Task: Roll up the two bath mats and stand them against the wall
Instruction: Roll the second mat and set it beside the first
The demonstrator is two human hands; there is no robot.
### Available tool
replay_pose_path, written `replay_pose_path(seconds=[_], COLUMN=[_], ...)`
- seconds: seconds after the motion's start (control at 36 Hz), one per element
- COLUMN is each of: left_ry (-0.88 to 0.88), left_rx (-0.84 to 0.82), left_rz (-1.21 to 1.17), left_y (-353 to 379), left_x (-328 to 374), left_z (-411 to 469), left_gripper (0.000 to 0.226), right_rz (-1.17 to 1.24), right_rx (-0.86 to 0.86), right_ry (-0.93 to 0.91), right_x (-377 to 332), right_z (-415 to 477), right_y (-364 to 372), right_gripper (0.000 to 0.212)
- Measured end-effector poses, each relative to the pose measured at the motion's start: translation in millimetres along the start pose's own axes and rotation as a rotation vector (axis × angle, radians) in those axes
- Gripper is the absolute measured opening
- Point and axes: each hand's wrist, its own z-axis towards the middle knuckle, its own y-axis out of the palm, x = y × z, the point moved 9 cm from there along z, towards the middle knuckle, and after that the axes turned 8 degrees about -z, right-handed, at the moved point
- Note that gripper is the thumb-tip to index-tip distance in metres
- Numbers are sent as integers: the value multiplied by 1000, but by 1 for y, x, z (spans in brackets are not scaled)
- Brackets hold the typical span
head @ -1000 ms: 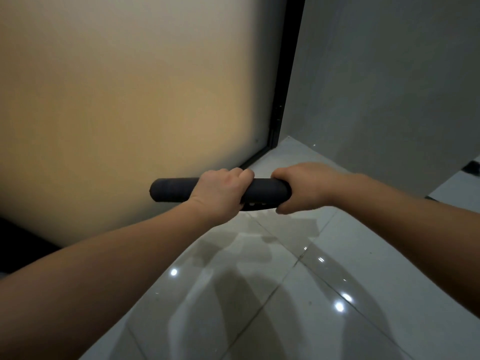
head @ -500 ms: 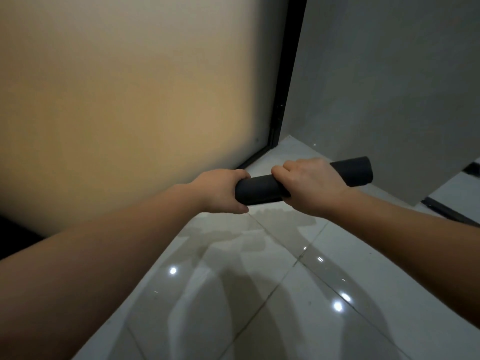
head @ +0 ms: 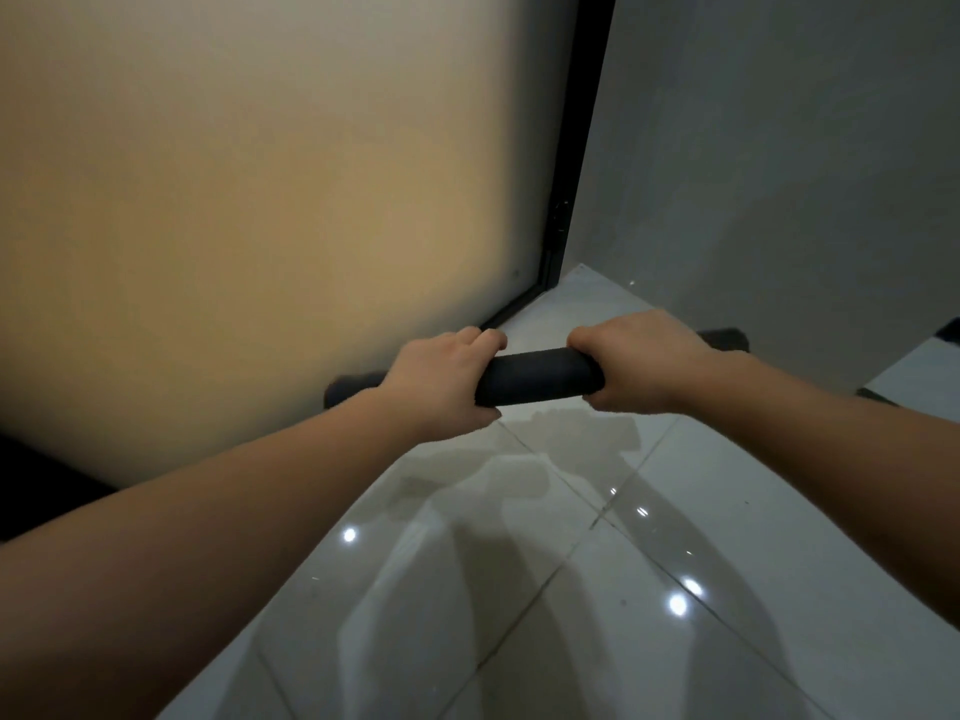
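Both hands, left hand and right hand, keep a clenched grip on the rolled bath mat, held level between them above the floor; better tip one end down gently beside the wall

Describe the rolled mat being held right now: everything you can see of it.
The rolled mat is a dark grey, matte cylinder, wound tight and slim. It lies nearly level, its right end slightly higher, held in the air above the glossy tiled floor, near the corner. The left hand wraps it left of the middle; the right hand grips it right of the middle. Both ends stick out beyond the hands. Nothing else touches it. It is not yet stood against the wall.
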Motion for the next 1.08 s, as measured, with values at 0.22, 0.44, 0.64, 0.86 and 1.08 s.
replay_pose_path(seconds=[0.22,0.44,0.64,0.86,1.08], left_ry=[-99,-162,-298,-363,-645], left_rx=[-154,-267,-237,-296,-225], left_rz=[-232,-420,-446,-396,-514], left_y=[33,41,5,9,-61], left_x=[2,5,-39,-71,-80], left_z=[1,-15,-49,-64,-90], left_gripper=[33,38,40,43,30], right_rz=[-93,-37,-145,-49,54], right_rx=[71,-470,-503,-322,-180], right_ry=[-86,-2,-187,-357,-532], right_x=[2,18,-38,-56,-48], right_z=[-10,2,61,87,101], right_y=[11,11,-41,-16,-41], right_gripper=[26,33,31,32,32])
